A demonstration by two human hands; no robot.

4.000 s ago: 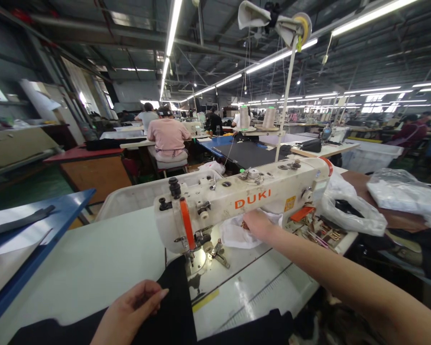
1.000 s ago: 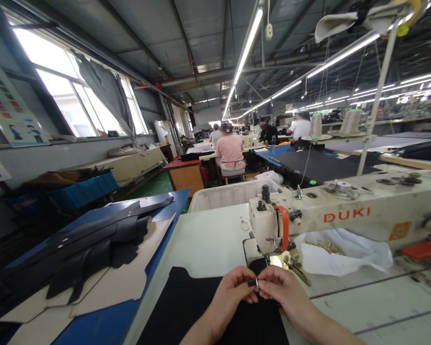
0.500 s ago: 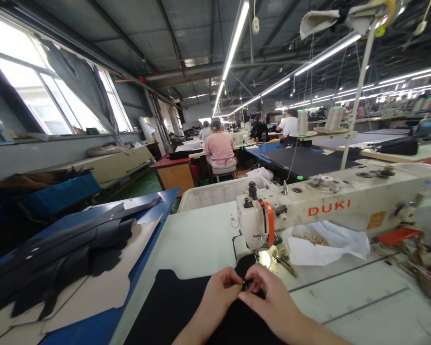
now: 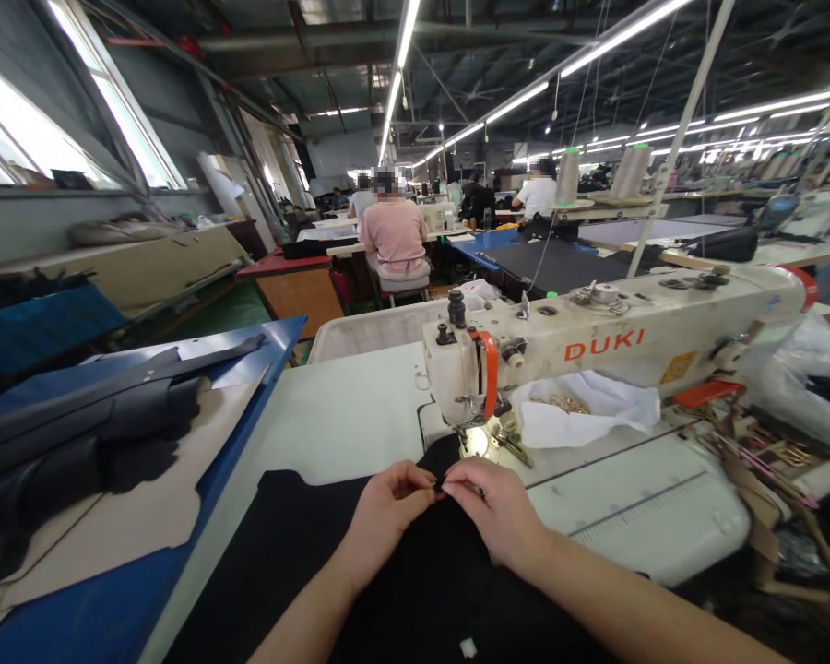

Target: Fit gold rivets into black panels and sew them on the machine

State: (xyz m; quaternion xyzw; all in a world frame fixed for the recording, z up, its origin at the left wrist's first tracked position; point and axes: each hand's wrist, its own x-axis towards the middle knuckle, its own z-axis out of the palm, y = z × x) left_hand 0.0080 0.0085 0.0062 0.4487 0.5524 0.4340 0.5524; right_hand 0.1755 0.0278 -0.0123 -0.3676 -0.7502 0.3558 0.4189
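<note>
In front of the sewing machine (image 4: pixel 449 378), both my hands meet with their fingertips almost touching. My left hand (image 4: pixel 387 507) pinches one end of a small black piece (image 4: pixel 438 481) between thumb and finger. Pinching its other end is my right hand (image 4: pixel 498 512). The piece is mostly covered by the fingers, so its kind is unclear. Beneath my hands a large black fabric panel (image 4: pixel 297 553) lies flat, and a narrow part of it reaches toward the needle area. A small white scrap (image 4: pixel 468 647) rests on the fabric near the bottom.
A white bag (image 4: pixel 609 420) holding small gold-coloured metal parts sits under the machine arm. At left, dark cut pieces (image 4: pixel 131 415) lie on a blue table (image 4: pixel 249 443). Behind the machine stands a white bin (image 4: pixel 360 337). A person in pink (image 4: pixel 394 231) sits farther ahead.
The view has shifted right and tilted down. My hands have drawn closer together over the small black piece, which shows less now. More of the black fabric shows, with the white scrap.
</note>
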